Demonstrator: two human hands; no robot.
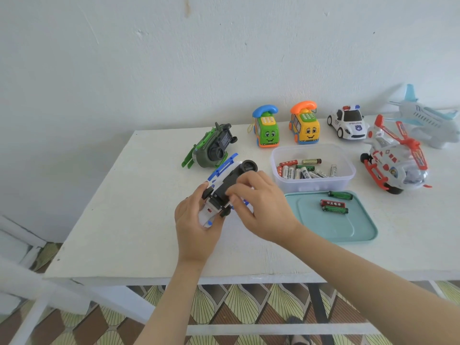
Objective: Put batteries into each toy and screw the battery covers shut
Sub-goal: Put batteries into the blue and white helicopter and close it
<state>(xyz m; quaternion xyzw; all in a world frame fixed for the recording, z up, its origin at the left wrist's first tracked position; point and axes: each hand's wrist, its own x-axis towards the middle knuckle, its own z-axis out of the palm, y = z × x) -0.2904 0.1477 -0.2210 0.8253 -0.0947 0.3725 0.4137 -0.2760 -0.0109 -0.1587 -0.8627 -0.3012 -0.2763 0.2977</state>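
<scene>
A white and blue toy plane lies belly-up on the white table, its black underside facing me. My left hand grips its nose end from below. My right hand has its fingers curled over the black battery area at the middle of the underside; what lies under the fingertips is hidden. A clear tub holds several batteries. On the teal lid lie a green-handled screwdriver, a red battery and a green battery.
A green toy lies belly-up behind the plane. Along the back stand a green phone car, an orange phone car, a police car, a red-white helicopter and a pale blue airplane.
</scene>
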